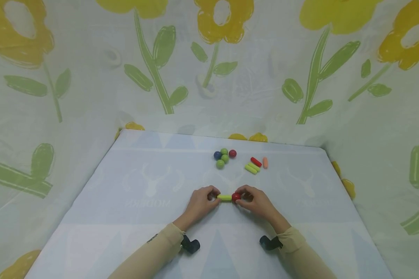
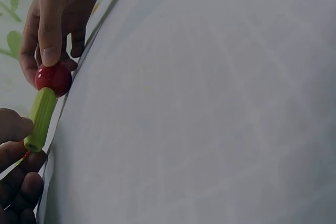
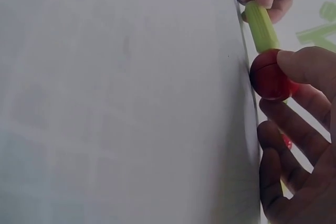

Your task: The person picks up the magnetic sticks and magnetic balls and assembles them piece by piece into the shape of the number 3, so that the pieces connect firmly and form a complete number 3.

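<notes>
1 yellow-green stick (image 1: 225, 198) points rightward from your left hand (image 1: 199, 202), which pinches its near end; its other end meets the red ball (image 1: 236, 197), pinched by your right hand (image 1: 261, 201). You seem to be joining them; next likely calls for pressing the ball straight toward your left hand.

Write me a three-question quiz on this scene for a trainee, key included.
1. Name what the right hand holds.
2. True or false: the left hand pinches a yellow-green stick.
3. Choose the colour of the loose stick farthest right in the head view: a) red, b) yellow-green, c) orange-pink.

Key:
1. A red ball.
2. True.
3. c
</notes>
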The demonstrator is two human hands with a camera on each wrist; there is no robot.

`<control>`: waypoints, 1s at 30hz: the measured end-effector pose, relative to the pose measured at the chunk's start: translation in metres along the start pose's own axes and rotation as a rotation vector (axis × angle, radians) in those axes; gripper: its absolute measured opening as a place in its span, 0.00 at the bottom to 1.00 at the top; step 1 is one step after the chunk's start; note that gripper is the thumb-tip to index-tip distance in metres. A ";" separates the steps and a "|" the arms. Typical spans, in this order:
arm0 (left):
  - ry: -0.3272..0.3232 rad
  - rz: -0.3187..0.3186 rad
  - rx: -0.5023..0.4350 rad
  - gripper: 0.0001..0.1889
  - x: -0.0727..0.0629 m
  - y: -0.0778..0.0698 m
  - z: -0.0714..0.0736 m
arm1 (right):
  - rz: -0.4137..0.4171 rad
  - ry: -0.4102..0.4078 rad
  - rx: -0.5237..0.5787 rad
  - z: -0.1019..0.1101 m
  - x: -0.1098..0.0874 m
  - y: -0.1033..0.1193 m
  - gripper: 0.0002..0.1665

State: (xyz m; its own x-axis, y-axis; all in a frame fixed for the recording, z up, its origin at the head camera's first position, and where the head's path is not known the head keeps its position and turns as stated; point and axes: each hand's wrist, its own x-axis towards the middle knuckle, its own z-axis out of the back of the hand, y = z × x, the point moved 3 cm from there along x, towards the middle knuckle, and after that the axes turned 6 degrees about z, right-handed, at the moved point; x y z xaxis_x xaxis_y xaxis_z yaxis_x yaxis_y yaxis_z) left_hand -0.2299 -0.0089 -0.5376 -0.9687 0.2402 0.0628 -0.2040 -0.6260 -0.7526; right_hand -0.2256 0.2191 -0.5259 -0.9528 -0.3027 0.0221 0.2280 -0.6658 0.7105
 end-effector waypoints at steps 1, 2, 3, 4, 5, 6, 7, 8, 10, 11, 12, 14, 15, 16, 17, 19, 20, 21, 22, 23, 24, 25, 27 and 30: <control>-0.001 0.000 0.000 0.08 0.000 0.000 0.000 | 0.001 -0.001 -0.002 0.000 0.000 0.000 0.16; -0.002 -0.002 0.004 0.08 0.001 0.000 -0.001 | -0.002 0.000 0.002 0.001 0.000 0.000 0.16; -0.004 -0.008 0.007 0.09 0.001 0.000 -0.001 | 0.001 0.000 0.003 0.001 0.000 -0.001 0.16; -0.006 -0.010 0.014 0.09 0.001 -0.001 0.000 | 0.003 -0.001 0.005 0.000 0.000 -0.001 0.16; -0.008 -0.017 0.020 0.09 0.001 -0.001 0.000 | 0.004 -0.002 0.009 0.000 0.000 -0.002 0.16; -0.012 -0.023 0.022 0.09 0.001 -0.002 0.000 | 0.000 -0.002 0.014 0.000 0.000 -0.002 0.16; -0.016 -0.030 0.025 0.09 0.001 -0.002 0.001 | 0.002 -0.003 0.015 0.000 0.000 -0.003 0.16; -0.021 -0.037 0.027 0.08 0.002 -0.002 0.002 | 0.002 -0.004 0.019 0.000 0.000 -0.003 0.16; -0.033 -0.044 0.033 0.08 0.002 -0.001 0.003 | -0.001 -0.005 0.019 0.000 0.000 -0.004 0.16; -0.041 -0.049 0.036 0.08 0.002 -0.001 0.003 | -0.002 -0.003 0.019 0.000 0.000 -0.004 0.16; -0.051 -0.051 0.040 0.08 0.003 0.000 0.004 | -0.003 -0.001 0.018 0.000 0.000 -0.003 0.16; -0.068 -0.047 0.057 0.08 0.004 0.002 0.005 | -0.001 0.000 0.016 -0.001 0.000 -0.004 0.17; -0.076 -0.046 0.069 0.09 0.005 0.003 0.006 | -0.001 0.002 0.011 -0.001 0.000 -0.004 0.17; -0.084 -0.045 0.078 0.09 0.005 0.004 0.006 | -0.001 0.002 0.007 -0.001 0.000 -0.004 0.17; -0.091 -0.043 0.088 0.09 0.006 0.004 0.007 | -0.001 0.001 0.006 -0.001 0.001 -0.004 0.17; -0.109 -0.045 0.109 0.10 0.009 0.006 0.007 | -0.002 -0.003 0.000 -0.002 0.001 -0.004 0.17; -0.117 -0.047 0.118 0.11 0.010 0.006 0.007 | -0.005 -0.003 0.002 -0.002 0.001 -0.004 0.17; -0.126 -0.050 0.126 0.11 0.011 0.007 0.008 | -0.006 -0.002 0.005 -0.002 0.000 -0.004 0.16; -0.135 -0.049 0.136 0.13 0.012 0.007 0.008 | -0.006 -0.003 0.009 -0.002 0.000 -0.004 0.16; -0.143 -0.049 0.144 0.14 0.013 0.007 0.009 | -0.005 -0.003 0.014 -0.002 0.001 -0.003 0.16; -0.151 -0.049 0.151 0.15 0.014 0.007 0.010 | -0.003 -0.002 0.018 -0.002 0.001 -0.003 0.16; -0.158 -0.046 0.157 0.16 0.015 0.007 0.011 | -0.002 -0.001 0.022 -0.002 0.001 -0.002 0.16; -0.167 -0.039 0.172 0.18 0.018 0.007 0.012 | 0.001 -0.003 0.021 -0.002 0.001 -0.002 0.16; -0.172 -0.034 0.193 0.19 0.024 0.007 0.014 | 0.000 -0.006 0.017 -0.002 0.001 -0.002 0.16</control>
State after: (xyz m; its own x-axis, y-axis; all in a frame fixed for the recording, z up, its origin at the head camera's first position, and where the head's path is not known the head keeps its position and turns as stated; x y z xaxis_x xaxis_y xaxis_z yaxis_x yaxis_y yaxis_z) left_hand -0.2565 -0.0179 -0.5325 -0.9672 0.1440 0.2094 -0.2443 -0.7540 -0.6098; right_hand -0.2263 0.2193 -0.5287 -0.9541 -0.2983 0.0266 0.2247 -0.6542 0.7222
